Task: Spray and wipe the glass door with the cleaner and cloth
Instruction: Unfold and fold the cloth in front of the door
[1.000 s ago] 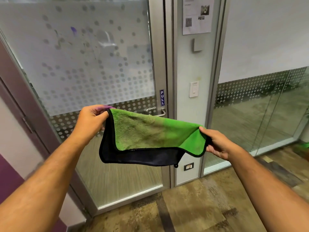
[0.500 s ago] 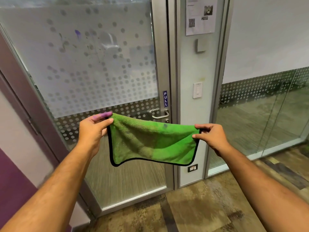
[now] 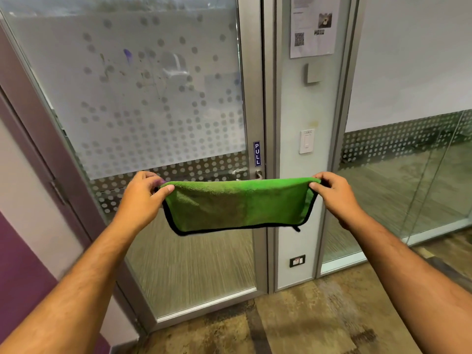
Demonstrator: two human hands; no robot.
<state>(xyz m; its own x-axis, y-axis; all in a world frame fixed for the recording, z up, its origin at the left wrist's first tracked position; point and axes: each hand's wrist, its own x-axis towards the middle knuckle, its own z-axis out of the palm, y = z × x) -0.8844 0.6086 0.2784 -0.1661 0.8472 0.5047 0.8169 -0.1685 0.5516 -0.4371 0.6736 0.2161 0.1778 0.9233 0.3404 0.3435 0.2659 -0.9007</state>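
A green cloth (image 3: 237, 204) with black edging hangs folded in half between my hands, stretched flat in front of the door. My left hand (image 3: 141, 198) pinches its upper left corner and my right hand (image 3: 337, 194) pinches its upper right corner. Behind it stands the glass door (image 3: 153, 98) with a frosted, dotted panel that carries smudges and a purple mark high up. The door handle (image 3: 258, 174) shows just above the cloth's top edge. No cleaner bottle is in view.
A "PULL" sign (image 3: 257, 153) sits on the door's metal frame. On the panel to the right are a paper notice (image 3: 312, 25), a light switch (image 3: 306, 141) and a low outlet (image 3: 297, 261). A glass wall (image 3: 408, 175) runs right; a purple wall (image 3: 23, 264) stands left.
The cloth was folded over, hiding its black underside, and now hangs flat and taut. Both hands rose slightly and moved further apart.
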